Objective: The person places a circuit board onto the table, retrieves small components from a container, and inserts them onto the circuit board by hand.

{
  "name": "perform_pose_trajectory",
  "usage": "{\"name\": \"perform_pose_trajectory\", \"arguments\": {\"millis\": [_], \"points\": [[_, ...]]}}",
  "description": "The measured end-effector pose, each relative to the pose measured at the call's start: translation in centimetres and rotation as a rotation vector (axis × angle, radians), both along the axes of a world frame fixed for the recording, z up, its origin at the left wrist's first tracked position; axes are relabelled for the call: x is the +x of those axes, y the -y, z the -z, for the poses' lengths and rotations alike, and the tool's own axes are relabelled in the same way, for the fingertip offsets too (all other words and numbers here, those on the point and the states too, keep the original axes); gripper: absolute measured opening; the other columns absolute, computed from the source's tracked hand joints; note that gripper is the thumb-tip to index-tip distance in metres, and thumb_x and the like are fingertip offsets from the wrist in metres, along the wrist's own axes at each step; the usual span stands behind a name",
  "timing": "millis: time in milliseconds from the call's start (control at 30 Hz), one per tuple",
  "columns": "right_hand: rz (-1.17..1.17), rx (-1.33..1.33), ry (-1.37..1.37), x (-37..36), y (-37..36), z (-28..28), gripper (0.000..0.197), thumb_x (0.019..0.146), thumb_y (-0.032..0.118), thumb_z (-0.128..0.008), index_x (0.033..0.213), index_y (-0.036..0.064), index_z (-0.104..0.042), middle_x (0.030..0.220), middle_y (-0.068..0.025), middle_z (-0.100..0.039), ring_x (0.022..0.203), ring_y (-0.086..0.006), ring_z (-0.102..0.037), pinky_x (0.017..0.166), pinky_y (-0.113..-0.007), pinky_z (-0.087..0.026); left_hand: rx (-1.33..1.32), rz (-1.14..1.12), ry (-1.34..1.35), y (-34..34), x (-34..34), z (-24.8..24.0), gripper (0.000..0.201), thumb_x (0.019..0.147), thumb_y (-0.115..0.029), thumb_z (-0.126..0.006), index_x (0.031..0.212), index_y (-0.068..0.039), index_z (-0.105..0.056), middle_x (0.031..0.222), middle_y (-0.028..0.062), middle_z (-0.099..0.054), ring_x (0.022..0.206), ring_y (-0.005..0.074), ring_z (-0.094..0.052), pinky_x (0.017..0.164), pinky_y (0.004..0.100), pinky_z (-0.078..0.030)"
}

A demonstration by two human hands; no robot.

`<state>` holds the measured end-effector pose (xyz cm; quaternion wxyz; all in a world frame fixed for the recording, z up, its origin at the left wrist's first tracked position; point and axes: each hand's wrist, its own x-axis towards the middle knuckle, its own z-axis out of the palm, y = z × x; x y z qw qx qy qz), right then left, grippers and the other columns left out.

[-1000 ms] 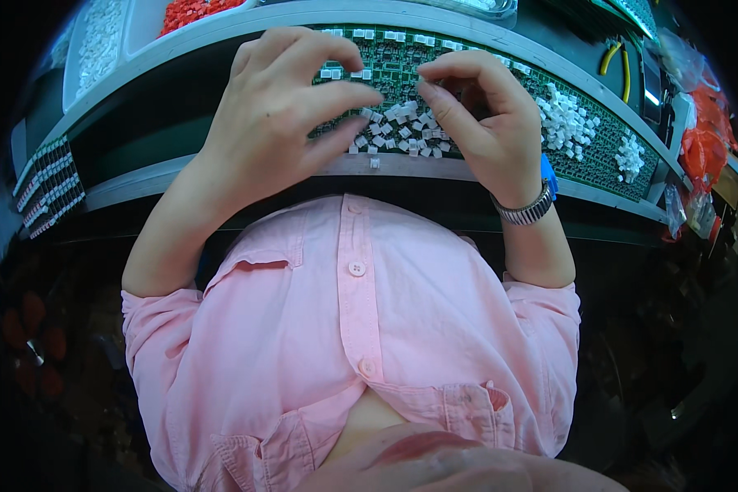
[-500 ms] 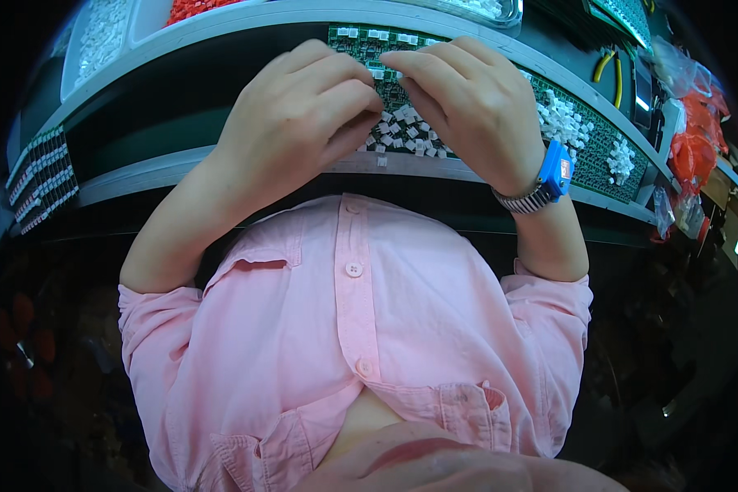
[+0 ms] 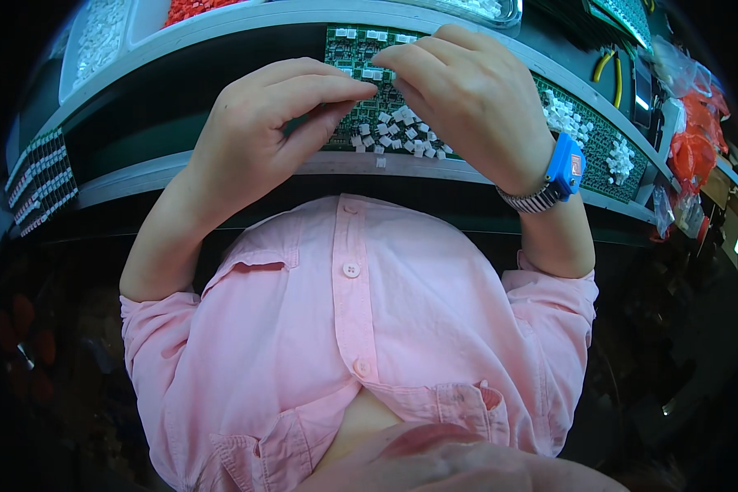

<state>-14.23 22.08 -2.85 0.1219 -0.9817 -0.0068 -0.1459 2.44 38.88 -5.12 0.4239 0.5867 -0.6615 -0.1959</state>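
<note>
A green circuit board [image 3: 351, 52] lies in the frame between my hands, with rows of white connectors seated along its far part. Loose white connectors [image 3: 400, 131] are heaped on its near part. My left hand [image 3: 262, 123] is at the board's left side, thumb and forefinger tips pinched together just above it. Over the board's right part, my right hand [image 3: 480, 107] is bent down, its fingers drawn together and pointing left. Whatever either hand's fingertips hold is too small or hidden to make out. A blue wrist strap [image 3: 564, 168] is on my right wrist.
One white connector [image 3: 380, 162] sits on the near metal rail [image 3: 435, 168]. Further connector piles [image 3: 567, 119] lie on boards to the right. Bins of white parts [image 3: 102, 37] and red parts [image 3: 197, 8] stand far left. Yellow-handled pliers [image 3: 605, 66] lie far right.
My left hand has shifted slightly left and lower, with its thumb and forefinger now forming a visible gap behind the tips. My right hand has moved slightly; its wrist turned a little.
</note>
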Motion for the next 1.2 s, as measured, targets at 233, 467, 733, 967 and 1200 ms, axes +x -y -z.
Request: {"name": "perform_pose_trajectory", "arguments": {"millis": [233,467,733,967,1200], "points": [[0.083,0.067,0.015,-3.3,-0.2,0.2,0.017,0.080,0.016,-0.081,0.095,0.0113,-0.075,0.091,-0.0012,-0.067,0.081,-0.0165,-0.063,0.065,-0.029,-0.051,-0.043,-0.032,-0.027,1.2,-0.3,0.0,0.021,0.084,0.007,-0.071,0.103,-0.003,-0.073,0.097,0.0090,-0.072,0.082,0.0176,-0.068,0.064,0.0249,-0.051],[0.252,0.460,0.150,-4.9,-1.0,2.9,0.018,0.079,0.015,-0.082,0.095,0.0089,-0.076,0.091,-0.0037,-0.070,0.078,-0.0205,-0.066,0.068,-0.030,-0.054,-0.201,-0.027,0.289,4.7,-1.6,0.5,0.016,0.073,-0.007,-0.079,0.087,-0.006,-0.071,0.087,0.0059,-0.066,0.079,0.0246,-0.062,0.068,0.0334,-0.050],[0.280,0.742,0.187,-5.7,-0.5,4.2,0.021,0.091,0.004,-0.074,0.112,0.0045,-0.074,0.098,-0.0034,-0.068,0.080,-0.0082,-0.062,0.070,-0.020,-0.050,-0.200,-0.052,0.449,5.2,-1.9,0.2,0.015,0.072,-0.009,-0.079,0.086,-0.007,-0.071,0.084,0.0052,-0.064,0.078,0.0242,-0.062,0.068,0.0343,-0.050],[0.573,1.016,0.102,-5.5,-1.0,3.0,0.021,0.093,0.000,-0.069,0.113,0.0044,-0.075,0.100,-0.0061,-0.068,0.084,-0.0137,-0.065,0.071,-0.024,-0.052,-0.118,0.066,0.501,4.9,-3.7,-0.3,0.011,0.078,-0.013,-0.075,0.086,-0.007,-0.070,0.090,0.0030,-0.065,0.093,0.0210,-0.062,0.079,0.0356,-0.048],[0.156,0.350,0.223,-4.5,0.7,3.1,0.027,0.085,0.001,-0.074,0.112,0.0058,-0.074,0.098,-0.0080,-0.070,0.084,-0.0225,-0.068,0.071,-0.030,-0.055,0.057,0.175,0.446,3.2,-3.0,-0.4,0.024,0.077,-0.009,-0.079,0.098,-0.009,-0.069,0.094,0.0032,-0.065,0.093,0.0237,-0.062,0.079,0.0360,-0.046]]}}
